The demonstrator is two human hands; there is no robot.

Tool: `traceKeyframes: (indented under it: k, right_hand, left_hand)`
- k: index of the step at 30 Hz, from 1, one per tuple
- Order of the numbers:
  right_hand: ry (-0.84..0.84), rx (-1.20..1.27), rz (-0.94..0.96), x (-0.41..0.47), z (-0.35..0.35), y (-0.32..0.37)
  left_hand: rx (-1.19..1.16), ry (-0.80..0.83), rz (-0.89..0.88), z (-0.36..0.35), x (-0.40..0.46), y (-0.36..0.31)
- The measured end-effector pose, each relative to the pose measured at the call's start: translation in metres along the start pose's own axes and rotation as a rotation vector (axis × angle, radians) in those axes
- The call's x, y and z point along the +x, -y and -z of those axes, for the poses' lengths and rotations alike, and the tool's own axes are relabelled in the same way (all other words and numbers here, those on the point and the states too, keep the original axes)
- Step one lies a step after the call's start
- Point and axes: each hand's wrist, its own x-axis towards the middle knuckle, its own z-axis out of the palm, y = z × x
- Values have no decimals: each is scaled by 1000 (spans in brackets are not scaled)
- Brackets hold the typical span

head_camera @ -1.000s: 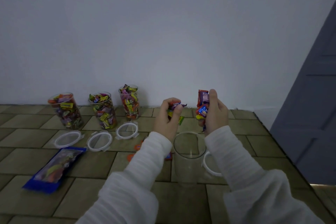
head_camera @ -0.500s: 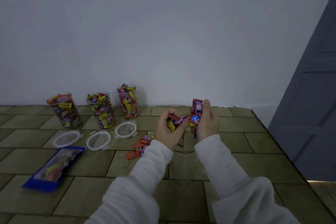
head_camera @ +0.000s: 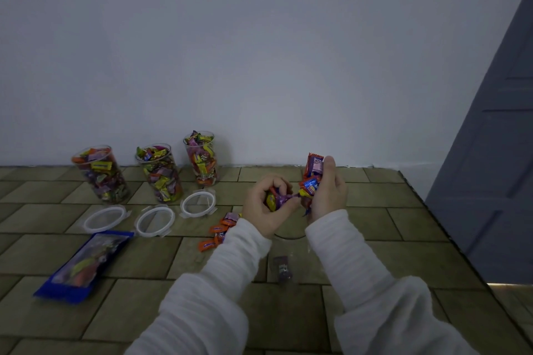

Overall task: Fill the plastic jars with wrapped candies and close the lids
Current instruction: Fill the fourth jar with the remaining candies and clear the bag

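My left hand (head_camera: 264,206) and my right hand (head_camera: 328,191) each grip a bunch of wrapped candies (head_camera: 313,176), held close together above a clear plastic jar (head_camera: 291,256). The jar stands between my sleeves, with one purple candy (head_camera: 282,268) at its bottom. Against the wall stand three jars full of candies: the left one (head_camera: 101,174), the middle one (head_camera: 160,173) and the right one (head_camera: 202,158), all without lids. Their three white-rimmed lids (head_camera: 154,220) lie flat in front of them. A few loose candies (head_camera: 219,232) lie beside my left wrist.
A blue candy bag (head_camera: 83,265) lies on the tiled surface at the left. The white wall runs right behind the jars. The surface's right edge (head_camera: 432,225) slants toward me, with a grey door (head_camera: 496,152) beyond it.
Both hands came together over the clear jar and sank lower. A purple candy has dropped from them and now lies at the jar's bottom.
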Motion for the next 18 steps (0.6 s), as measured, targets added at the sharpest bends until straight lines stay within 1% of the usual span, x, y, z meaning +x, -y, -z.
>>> traceKeyframes:
  k: [5, 8, 12, 13, 14, 16, 18]
  right_hand:
    - [-16, -10, 1, 3, -1, 1]
    - [-5, -7, -21, 5, 0, 0]
    - [14, -16, -44, 6, 1, 0]
    - [14, -14, -50, 6, 2, 0]
    - [14, -12, -56, 6, 2, 0]
    - [23, -12, -64, 5, 2, 1]
    - [49, -3, -77, 3, 1, 2]
  left_hand:
    - [-60, -85, 47, -8, 1, 2]
    - [-116, -133, 118, -9, 3, 7]
    - [-193, -308, 216, -9, -3, 11]
    - [-224, -325, 266, -8, -4, 14]
    - [-227, -308, 340, -7, -5, 17]
    - [-247, -197, 550, -6, -8, 20]
    - [-411, -105, 751, -11, -12, 19]
